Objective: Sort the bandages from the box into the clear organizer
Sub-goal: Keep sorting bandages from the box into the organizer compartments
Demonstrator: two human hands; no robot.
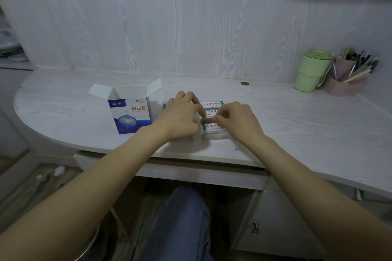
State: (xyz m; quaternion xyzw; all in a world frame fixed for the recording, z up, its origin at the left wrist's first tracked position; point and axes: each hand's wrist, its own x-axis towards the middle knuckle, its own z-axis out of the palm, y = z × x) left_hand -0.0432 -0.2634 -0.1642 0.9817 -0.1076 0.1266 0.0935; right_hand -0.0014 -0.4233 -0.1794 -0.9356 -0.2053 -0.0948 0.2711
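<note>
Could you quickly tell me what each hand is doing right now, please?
Left hand: fingers curled over the clear organizer; whether it grips anything cannot be told.
Right hand: pinches a bandage over the organizer.

White wood-grain tabletop (297,116); blue-and-white cardboard bandage box (130,112) with orange lettering at nine o'clock; pale green plastic cup (311,72) and pink pen holder (345,85) at two o'clock.
</note>
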